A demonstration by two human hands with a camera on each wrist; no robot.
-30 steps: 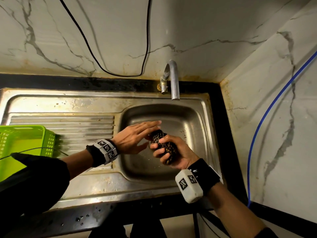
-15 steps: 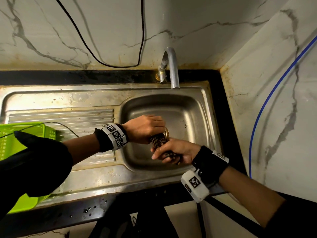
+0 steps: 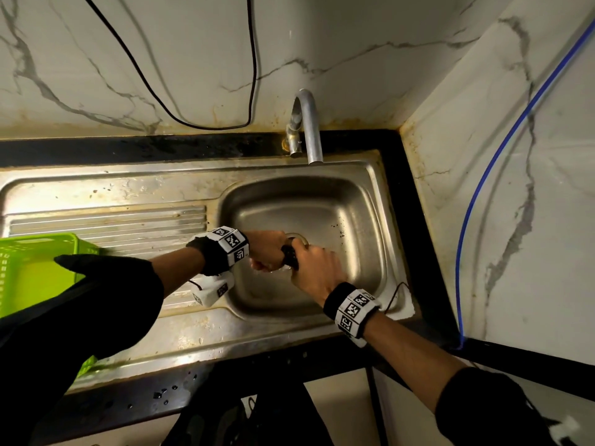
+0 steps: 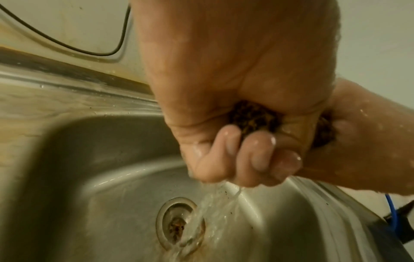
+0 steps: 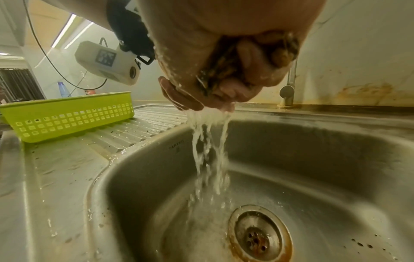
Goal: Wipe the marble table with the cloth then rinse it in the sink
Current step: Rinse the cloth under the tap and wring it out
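Note:
Both hands grip the dark brown patterned cloth [image 3: 289, 256] over the steel sink basin [image 3: 347, 201], just in front of the drain. My left hand [image 3: 269, 251] is fisted round one end of the cloth [image 4: 251, 118], and my right hand [image 3: 314, 268] round the other end [image 5: 224, 70]. The two fists sit close together, so little of the cloth shows. Water streams down from the fists onto the basin floor beside the drain [image 5: 260, 237]. The tap [image 3: 309, 123] stands behind the basin, and no water is seen leaving its spout.
A lime-green plastic basket [image 3: 35, 265] sits on the ribbed drainboard [image 3: 109, 220] to the left. Marble-patterned walls close in behind and at the right, with a black cable [image 3: 199, 123] and a blue cable [image 3: 483, 188] running along them. A black counter edge frames the sink.
My left hand went from open beside the cloth to gripping it. Both fists drew together and turned over the drain, and water now runs out of the cloth.

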